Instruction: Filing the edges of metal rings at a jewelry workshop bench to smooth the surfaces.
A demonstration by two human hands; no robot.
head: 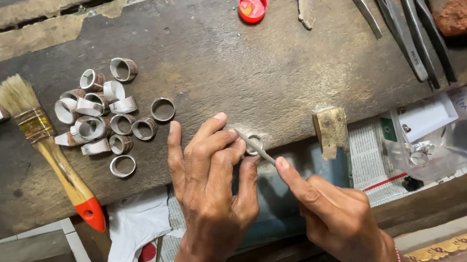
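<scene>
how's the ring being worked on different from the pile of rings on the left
The ring at the bench edge sits alone, pinched by the left hand, with a thin tool from the right hand against it. The pile of rings lies loose and untouched beside the paintbrush. The single ring faces up, showing its opening; several in the pile lie tipped or overlapping. All are small grey metal bands.

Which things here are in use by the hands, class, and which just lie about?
In use: left hand, ring, right hand, thin file, workbench.

Lying about: pile of rings, paintbrush, red cap, tweezers, plastic bag.
</scene>
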